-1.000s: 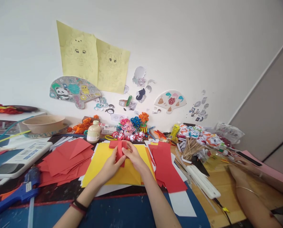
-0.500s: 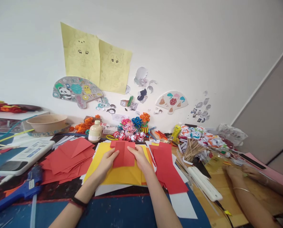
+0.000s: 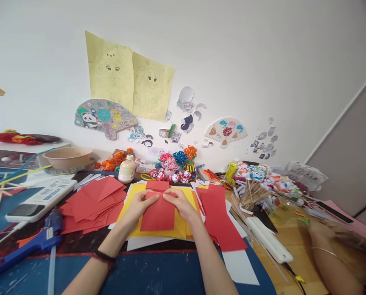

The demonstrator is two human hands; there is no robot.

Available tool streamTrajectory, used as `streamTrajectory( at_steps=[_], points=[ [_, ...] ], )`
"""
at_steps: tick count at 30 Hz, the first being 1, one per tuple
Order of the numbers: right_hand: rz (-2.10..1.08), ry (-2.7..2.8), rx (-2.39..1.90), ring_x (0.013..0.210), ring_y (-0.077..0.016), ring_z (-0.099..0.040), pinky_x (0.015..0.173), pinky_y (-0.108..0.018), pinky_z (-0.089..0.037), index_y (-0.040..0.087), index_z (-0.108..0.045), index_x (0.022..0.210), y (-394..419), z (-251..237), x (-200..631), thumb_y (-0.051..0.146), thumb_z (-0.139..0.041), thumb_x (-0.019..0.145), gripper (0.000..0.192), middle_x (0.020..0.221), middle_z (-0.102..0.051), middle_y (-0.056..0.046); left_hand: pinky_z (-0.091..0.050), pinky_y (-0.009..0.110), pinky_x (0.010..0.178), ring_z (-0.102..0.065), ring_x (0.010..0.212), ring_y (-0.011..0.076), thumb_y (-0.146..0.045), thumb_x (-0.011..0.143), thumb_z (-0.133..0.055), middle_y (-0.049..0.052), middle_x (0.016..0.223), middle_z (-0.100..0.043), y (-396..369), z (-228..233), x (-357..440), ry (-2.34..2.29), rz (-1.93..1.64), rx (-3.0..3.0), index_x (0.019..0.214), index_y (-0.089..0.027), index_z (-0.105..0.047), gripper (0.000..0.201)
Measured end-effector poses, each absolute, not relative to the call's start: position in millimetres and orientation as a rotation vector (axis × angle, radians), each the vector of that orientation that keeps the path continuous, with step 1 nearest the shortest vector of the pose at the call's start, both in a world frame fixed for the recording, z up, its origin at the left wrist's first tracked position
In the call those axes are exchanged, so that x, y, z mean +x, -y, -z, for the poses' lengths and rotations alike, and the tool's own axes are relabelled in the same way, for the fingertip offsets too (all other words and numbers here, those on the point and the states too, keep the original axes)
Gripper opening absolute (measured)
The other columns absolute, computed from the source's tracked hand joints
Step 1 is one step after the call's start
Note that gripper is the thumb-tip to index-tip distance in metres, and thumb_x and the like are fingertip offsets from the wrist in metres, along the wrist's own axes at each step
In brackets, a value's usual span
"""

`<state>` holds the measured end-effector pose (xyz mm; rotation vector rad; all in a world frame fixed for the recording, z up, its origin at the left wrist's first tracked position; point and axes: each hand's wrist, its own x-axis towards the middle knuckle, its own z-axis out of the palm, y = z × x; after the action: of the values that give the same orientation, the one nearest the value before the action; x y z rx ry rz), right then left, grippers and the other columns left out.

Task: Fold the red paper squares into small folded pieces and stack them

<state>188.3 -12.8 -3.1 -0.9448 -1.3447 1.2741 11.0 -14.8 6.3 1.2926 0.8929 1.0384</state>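
Observation:
Between my two hands is a piece of red paper (image 3: 157,215), its lower part lying flat over the yellow paper (image 3: 133,231). My left hand (image 3: 141,205) pinches its upper left side, thumb pointing inward. On the upper right side, my right hand (image 3: 181,203) grips it the same way, the two thumbs close together. Another red piece (image 3: 157,186) shows just behind my fingertips. A pile of red paper sheets (image 3: 92,205) lies left of my left hand, and longer red strips (image 3: 221,217) lie right of my right hand.
A blue glue gun (image 3: 44,237) and a white power strip (image 3: 43,200) lie at left. Behind the paper stand a glue bottle (image 3: 127,170) and small craft flowers (image 3: 179,157). Another person's hand (image 3: 318,233) works at right, beside a white bar-shaped device (image 3: 269,239).
The red paper between my hands has come nearer to me and shows a larger flat face. My thumbs have moved closer together. The other person's hand has shifted and is blurred.

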Motion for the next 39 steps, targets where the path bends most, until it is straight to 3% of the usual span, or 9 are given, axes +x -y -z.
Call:
streamTrajectory(
  at_steps=[10, 25, 39],
  points=[
    [-1.173, 1.626, -0.937, 0.076, -0.0186, -0.056, 0.072, -0.028, -0.039, 0.02, -0.073, 0.081, 12.4, 1.7, 189.1, 0.042, -0.066, 0.076, 0.024, 0.078, -0.066, -0.002, -0.047, 0.027, 0.066, -0.063, 0.079, 0.0218, -0.045, 0.069, -0.064, 0.003, 0.079, -0.069, 13.5, -9.9, 7.3, -1.008, -1.085, 1.527, 0.072, -0.018, -0.065, 0.028],
    [-1.134, 1.656, -0.945, 0.063, -0.0145, -0.047, 0.062, -0.025, -0.033, 0.019, -0.069, 0.068, 13.4, -0.6, 184.3, 0.034, -0.064, 0.076, 0.018, 0.065, -0.058, 0.001, -0.044, 0.026, 0.074, -0.059, 0.079, 0.019, -0.033, 0.074, -0.057, 0.001, 0.075, -0.066, 16.9, -13.0, 8.5, -0.925, -1.123, 1.709, 0.067, -0.018, -0.064, 0.018],
    [-1.116, 1.488, -0.893, 0.067, -0.0155, -0.053, 0.064, -0.025, -0.039, 0.018, -0.07, 0.073, 12.4, 2.0, 176.7, 0.038, -0.064, 0.077, 0.021, 0.071, -0.063, -0.001, -0.043, 0.026, 0.072, -0.058, 0.08, 0.0185, -0.044, 0.077, -0.061, 0.001, 0.081, -0.067, 15.7, -11.2, 6.9, -0.942, -1.265, 1.641, 0.075, -0.019, -0.066, 0.026]
  ],
)
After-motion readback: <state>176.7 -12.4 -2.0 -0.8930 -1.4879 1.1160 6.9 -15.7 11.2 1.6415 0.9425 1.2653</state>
